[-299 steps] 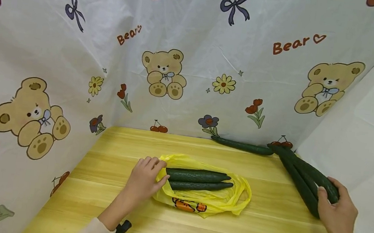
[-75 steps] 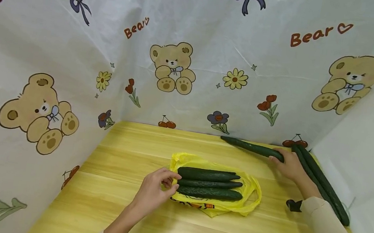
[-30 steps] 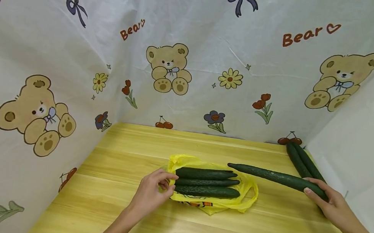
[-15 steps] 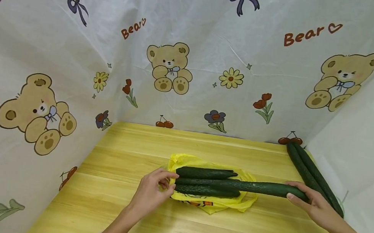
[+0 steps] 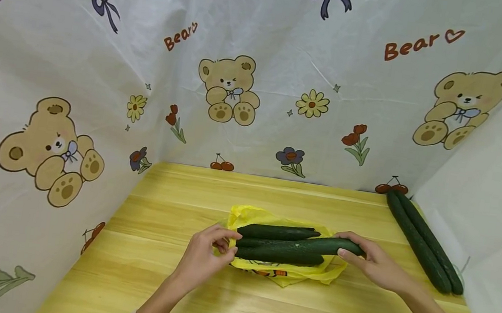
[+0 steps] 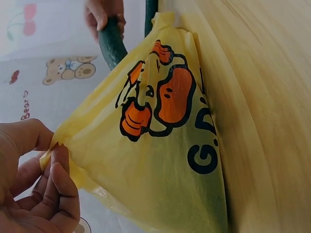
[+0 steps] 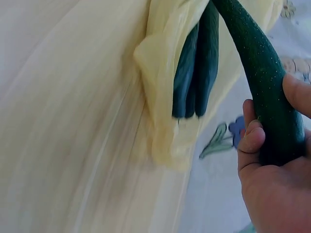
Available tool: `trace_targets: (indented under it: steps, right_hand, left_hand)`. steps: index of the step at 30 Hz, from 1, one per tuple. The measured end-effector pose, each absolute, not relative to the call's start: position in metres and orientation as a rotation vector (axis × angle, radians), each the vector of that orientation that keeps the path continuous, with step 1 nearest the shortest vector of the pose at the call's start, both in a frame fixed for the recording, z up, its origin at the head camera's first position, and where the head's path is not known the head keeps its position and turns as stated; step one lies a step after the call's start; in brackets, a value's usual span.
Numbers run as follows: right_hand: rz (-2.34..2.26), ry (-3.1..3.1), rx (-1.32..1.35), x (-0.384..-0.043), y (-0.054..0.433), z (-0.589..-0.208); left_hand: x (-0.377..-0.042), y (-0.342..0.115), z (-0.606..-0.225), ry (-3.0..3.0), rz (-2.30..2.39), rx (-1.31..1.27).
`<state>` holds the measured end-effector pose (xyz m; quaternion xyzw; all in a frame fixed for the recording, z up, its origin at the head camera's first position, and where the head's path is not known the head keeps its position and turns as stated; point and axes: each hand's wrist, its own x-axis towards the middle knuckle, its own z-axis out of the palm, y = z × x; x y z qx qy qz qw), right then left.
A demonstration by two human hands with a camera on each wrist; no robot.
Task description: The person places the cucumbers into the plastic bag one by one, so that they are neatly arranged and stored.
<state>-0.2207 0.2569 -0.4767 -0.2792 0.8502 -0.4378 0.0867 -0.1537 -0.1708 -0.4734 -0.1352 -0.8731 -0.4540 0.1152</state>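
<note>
One cucumber [image 5: 315, 246] is clamped in the right grip [image 5: 371, 260], its far end put inside the bag [image 5: 305, 273]. The bag's edge is pinched by the left grip [image 5: 208, 252]. Black letters [image 6: 191, 158] are shown only by the left wrist view.

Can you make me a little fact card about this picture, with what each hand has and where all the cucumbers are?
Left hand: pinches the edge of the yellow bag
Right hand: holds one cucumber, its far end at the bag's opening
In the bag: three cucumbers, side by side
Over on the right: two cucumbers, lying together on the wood-grain table
At the back: a bear-print sheet
</note>
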Motion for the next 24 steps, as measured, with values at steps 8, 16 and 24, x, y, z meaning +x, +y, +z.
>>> trace_targets:
  steps: [8,16,24]
  right_hand:
    - [-1.244,2.458,-0.876,-0.230,0.217,-0.475]
    - [-1.226,2.384,-0.893,-0.241,0.189,-0.481]
    - [-1.198,2.401,-0.910,-0.242,0.183,-0.479]
  left_hand:
    - [-0.153,-0.171,-0.471,-2.547,-1.357,-0.424]
    - [-0.153,-0.169,-0.469,-2.527,-1.366,-0.429]
    - [-0.152,-0.170,-0.469,-2.497,-1.384,-0.405]
